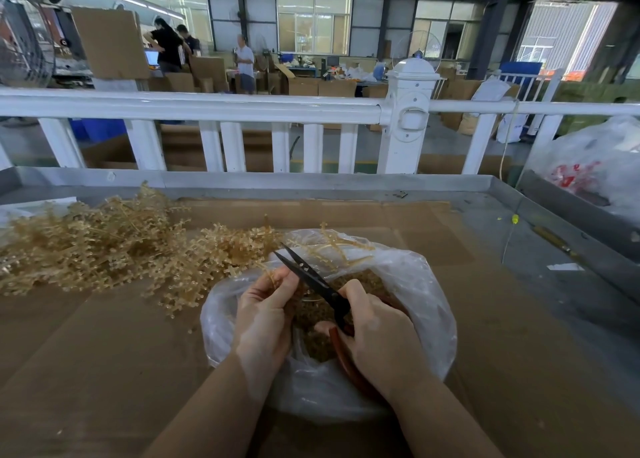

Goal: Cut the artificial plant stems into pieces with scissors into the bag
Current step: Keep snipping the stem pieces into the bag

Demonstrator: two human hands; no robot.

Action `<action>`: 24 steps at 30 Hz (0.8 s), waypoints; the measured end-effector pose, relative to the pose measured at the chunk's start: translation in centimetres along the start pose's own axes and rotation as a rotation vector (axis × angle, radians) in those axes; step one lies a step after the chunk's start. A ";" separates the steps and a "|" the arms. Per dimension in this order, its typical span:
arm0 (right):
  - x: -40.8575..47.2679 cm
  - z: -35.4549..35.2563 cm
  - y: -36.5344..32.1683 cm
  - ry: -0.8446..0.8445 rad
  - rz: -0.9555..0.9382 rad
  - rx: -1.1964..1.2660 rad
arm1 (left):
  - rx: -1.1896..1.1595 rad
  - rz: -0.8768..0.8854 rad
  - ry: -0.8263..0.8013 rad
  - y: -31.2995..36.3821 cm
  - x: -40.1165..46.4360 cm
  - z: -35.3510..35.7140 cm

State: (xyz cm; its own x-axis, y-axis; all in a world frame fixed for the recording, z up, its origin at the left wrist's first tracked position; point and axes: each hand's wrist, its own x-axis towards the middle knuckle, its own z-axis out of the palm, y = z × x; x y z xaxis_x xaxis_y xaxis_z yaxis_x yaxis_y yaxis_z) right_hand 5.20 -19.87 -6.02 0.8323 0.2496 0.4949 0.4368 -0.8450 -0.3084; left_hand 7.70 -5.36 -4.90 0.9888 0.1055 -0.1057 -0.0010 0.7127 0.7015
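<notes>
both hands work over the open mouth of a clear plastic bag [408, 277] sitting on a cardboard sheet [104, 347] that covers the metal table [519, 215]. right hand [377, 333] is wrapped around the red handles of the scissors [311, 279]; black blades are parted, tips pointing up and left, away from the person. left hand [265, 312] pinches a thin beige sprig [268, 272] between thumb and fingers, just beside the lower blade; can't tell if blade and sprig touch. hands are close together, not touching. bag interior holds a heap of cut pieces [311, 314], beige and short, partly hidden by the hands. a few long stems [337, 246] lie over the bag's far rim. the uncut pile of artificial plant stems [97, 243] is spread on the cardboard to the left of the bag, its near edge reaching the bag's left side. white railing [207, 108] runs behind the table. another plastic bag with red print [588, 167] sits at far right. cardboard boxes and three people stand in the background of the hall.
</notes>
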 end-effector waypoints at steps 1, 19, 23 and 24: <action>0.0 0.0 0.0 0.003 0.000 0.001 | 0.010 0.003 -0.002 0.0 0.0 0.0; -0.4 -0.5 -0.3 0.186 0.061 0.107 | 0.104 -0.122 -0.030 0.9 1.1 0.7; -0.5 -0.6 -0.3 0.185 0.066 0.116 | 0.078 -0.199 -0.086 1.5 1.4 0.5; -0.5 -0.6 -0.3 0.185 0.067 0.115 | 0.069 -0.205 -0.111 1.6 1.5 0.3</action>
State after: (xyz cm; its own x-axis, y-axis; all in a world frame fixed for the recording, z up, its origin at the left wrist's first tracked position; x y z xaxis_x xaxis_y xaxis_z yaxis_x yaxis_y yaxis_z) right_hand 4.43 -20.03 -5.70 0.7887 0.0950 0.6074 0.4274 -0.7949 -0.4307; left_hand 9.23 -4.26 -3.77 0.9776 -0.1160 -0.1755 0.2078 0.6616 0.7205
